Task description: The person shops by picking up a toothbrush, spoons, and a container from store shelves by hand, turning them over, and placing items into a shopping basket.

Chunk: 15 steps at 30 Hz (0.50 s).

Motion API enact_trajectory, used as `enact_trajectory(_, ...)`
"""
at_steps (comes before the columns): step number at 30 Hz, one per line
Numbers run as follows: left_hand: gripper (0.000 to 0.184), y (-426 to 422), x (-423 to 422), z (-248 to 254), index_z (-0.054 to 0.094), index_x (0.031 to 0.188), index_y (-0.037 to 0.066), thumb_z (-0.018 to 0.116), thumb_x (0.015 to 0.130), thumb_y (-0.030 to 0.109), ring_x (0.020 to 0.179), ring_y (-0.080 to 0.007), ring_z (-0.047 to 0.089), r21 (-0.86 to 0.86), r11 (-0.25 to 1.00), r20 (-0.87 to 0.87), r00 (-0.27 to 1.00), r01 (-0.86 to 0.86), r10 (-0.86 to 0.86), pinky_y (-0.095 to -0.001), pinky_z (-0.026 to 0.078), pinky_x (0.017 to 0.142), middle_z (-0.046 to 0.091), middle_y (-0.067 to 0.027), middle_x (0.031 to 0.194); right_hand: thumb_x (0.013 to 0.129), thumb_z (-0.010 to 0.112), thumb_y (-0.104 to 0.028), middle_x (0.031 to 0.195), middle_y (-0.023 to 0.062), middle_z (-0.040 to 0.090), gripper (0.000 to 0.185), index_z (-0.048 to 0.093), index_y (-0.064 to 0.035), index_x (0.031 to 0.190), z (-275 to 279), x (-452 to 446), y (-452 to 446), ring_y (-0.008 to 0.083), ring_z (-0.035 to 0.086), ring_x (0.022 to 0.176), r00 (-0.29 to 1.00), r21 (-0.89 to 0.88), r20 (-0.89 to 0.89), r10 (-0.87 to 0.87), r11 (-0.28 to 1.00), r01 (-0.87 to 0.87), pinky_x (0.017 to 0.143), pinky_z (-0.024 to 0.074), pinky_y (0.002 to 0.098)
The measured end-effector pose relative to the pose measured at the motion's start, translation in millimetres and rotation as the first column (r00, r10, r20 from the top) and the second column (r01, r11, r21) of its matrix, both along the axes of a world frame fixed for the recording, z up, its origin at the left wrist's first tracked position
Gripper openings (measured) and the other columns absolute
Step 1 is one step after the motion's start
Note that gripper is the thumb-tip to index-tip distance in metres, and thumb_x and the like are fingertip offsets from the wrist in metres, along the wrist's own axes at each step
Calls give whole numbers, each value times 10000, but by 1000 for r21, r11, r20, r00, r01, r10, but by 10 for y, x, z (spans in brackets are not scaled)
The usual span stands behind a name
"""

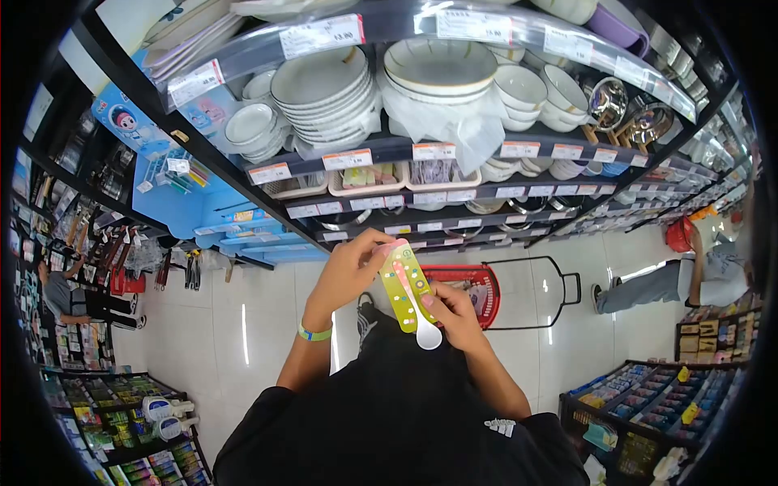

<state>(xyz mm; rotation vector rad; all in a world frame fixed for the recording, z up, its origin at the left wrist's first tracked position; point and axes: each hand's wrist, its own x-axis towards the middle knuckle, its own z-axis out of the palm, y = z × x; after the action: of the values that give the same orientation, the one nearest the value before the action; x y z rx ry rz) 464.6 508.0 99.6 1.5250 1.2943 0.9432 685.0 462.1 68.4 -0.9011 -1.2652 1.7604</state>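
The left hand's (350, 271) grip pinches the top of a green backing card (391, 290); the right hand's (456, 314) grip pinches its right edge, thumb on the front. The white plastic spoon (428, 336) lies along that card, between the hands. The step in hand seems to be inspecting the spoon; any next move calls for a light, sure pinch. Beyond are a red shopping basket (491, 296) on the floor (243, 381) and shelved ceramic bowls (320, 89).

Stacked round white dishes (320, 89) sit on a black shelf (392, 153), red-and-white price tags (347, 159) along its edge. Bright-blue display stand (172, 204) just left.
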Motion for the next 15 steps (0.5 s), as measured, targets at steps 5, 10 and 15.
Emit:
enact_trajectory(5,184,-144,333,-147,614,1091,17,546,955,122,743,-201,678,-2,999,-55,997,53,-53,-304,513,686,695,-106,887,994,551,-258,668,-57,457,268,556,-42,836,-78,339,-204,19,383,581,1000,-6,-9,-17,1000,17,516,291,210)
enact_trajectory(10,196,-240,708,-247,604,1121,25,549,965,129,721,-116,643,-65,996,29,998,54,-52,-255,492,636,691,-77,862,998,544,-245,676,-53,465,270,555,-41,822,-172,659,-414,26,403,602,996,-3,-1,-93,996,93,539,316,213)
enact_trajectory(15,194,-277,1039,-269,597,1146,32,542,980,116,696,-59,609,-58,997,190,981,48,-36,-212,480,583,693,-43,840,993,561,-233,670,-62,435,261,547,-47,811,-242,929,-606,25,365,595,981,16,14,-191,982,191,535,288,223)
